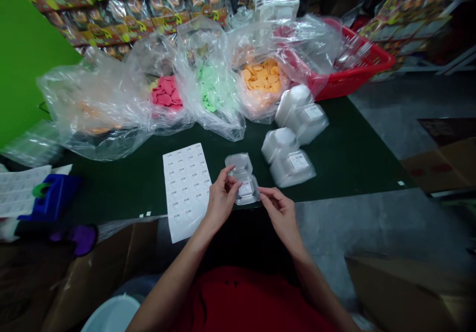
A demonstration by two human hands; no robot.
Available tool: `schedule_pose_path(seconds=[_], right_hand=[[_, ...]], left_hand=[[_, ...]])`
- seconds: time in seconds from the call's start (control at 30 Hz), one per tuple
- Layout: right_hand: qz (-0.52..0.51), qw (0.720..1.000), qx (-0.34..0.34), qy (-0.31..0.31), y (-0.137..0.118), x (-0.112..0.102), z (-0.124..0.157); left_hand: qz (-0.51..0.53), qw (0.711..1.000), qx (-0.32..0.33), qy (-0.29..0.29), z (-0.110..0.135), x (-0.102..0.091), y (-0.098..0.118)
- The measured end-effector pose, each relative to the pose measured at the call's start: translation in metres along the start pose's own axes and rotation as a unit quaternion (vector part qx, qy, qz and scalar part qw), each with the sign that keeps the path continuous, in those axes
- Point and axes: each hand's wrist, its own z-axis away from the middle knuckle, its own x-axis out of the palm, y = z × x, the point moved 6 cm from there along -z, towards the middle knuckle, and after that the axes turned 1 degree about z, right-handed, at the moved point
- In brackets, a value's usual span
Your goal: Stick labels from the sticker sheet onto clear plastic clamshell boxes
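A small clear plastic clamshell box (241,162) lies spread open at the table's front edge, its lid half away from me. A white printed label (245,189) is on its nearer half. My left hand (222,193) has thumb and fingers closed at the box's left side, near the hinge and label. On the right, my right hand (278,207) pinches the nearer half's edge between thumb and forefinger. Left of the box lies a sheet of labels (187,186), partly over the table edge. Stacked clamshell boxes (292,166) with labels stand to the right, another stack (307,119) behind.
Clear bags of pink pieces (166,92), green pieces (211,89) and orange pieces (262,76) line the dark green table's (353,148) back. A red basket (345,82) stands back right. A blue tape dispenser (55,198) sits far left. Packaged goods (137,15) are stacked behind.
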Motion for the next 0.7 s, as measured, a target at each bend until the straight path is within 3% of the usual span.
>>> schedule_pose_path(seconds=[0.13,0.27,0.43,0.53,0.7], right_hand=[[0.126,0.986,-0.108,-0.027,-0.008,0.015,-0.006],[0.213,0.964,-0.154,-0.035,-0.008,0.019,-0.008],[0.245,0.957,-0.152,-0.029,-0.009,0.022,-0.008],[0.289,0.948,-0.131,-0.001,-0.005,0.035,-0.009],[0.332,0.937,-0.104,-0.013,0.011,0.063,-0.008]], left_hand=[[-0.033,0.999,0.02,-0.001,0.003,0.002,0.003],[-0.093,0.994,0.055,0.009,0.009,0.006,0.008],[-0.115,0.987,0.046,0.101,0.012,-0.007,0.003],[-0.084,0.99,0.027,0.106,0.017,-0.019,-0.002],[-0.065,0.992,0.002,0.111,0.037,-0.038,-0.013]])
